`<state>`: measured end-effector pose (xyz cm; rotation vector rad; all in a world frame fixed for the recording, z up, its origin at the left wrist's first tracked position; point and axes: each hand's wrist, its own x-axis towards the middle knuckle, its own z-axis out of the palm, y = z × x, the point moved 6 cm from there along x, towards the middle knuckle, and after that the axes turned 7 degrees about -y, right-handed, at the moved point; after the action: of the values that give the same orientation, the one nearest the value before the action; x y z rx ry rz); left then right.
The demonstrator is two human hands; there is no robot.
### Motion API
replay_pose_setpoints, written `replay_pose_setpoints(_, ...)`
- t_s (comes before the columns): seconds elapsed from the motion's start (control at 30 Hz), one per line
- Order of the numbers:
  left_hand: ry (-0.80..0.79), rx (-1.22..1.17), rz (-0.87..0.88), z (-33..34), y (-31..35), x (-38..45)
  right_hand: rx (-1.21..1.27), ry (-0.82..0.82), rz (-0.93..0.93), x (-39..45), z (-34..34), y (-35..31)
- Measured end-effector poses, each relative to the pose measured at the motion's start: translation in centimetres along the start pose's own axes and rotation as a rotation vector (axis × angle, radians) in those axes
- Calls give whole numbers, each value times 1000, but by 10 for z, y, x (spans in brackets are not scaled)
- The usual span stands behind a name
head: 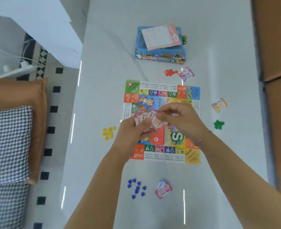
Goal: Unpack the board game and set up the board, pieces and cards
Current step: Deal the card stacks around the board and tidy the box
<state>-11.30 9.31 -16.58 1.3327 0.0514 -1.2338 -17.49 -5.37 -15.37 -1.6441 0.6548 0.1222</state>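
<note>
The colourful game board lies flat in the middle of the white table. Above it my left hand holds a fanned stack of small pink and white cards. My right hand pinches the top card of that stack at its right edge. Small card piles lie around the board: a purple pile at the back, an orange pile at the right, a pink pile at the front. Clusters of plastic pieces lie nearby: red pieces, green pieces, yellow pieces, blue pieces.
The game box with a blue plastic insert and a paper sheet on top stands at the back of the table. An orange sofa with a checked cushion sits to the left. Brown cardboard borders the right edge.
</note>
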Motion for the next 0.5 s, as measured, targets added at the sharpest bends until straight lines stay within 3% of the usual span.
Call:
replay_pose_setpoints(0.33, 197, -11, 53, -128, 5, -64, 243, 199, 154, 13, 103, -4)
replay_pose_setpoints(0.5, 200, -21, 28, -179, 7, -88, -5, 177, 90, 62, 174, -11)
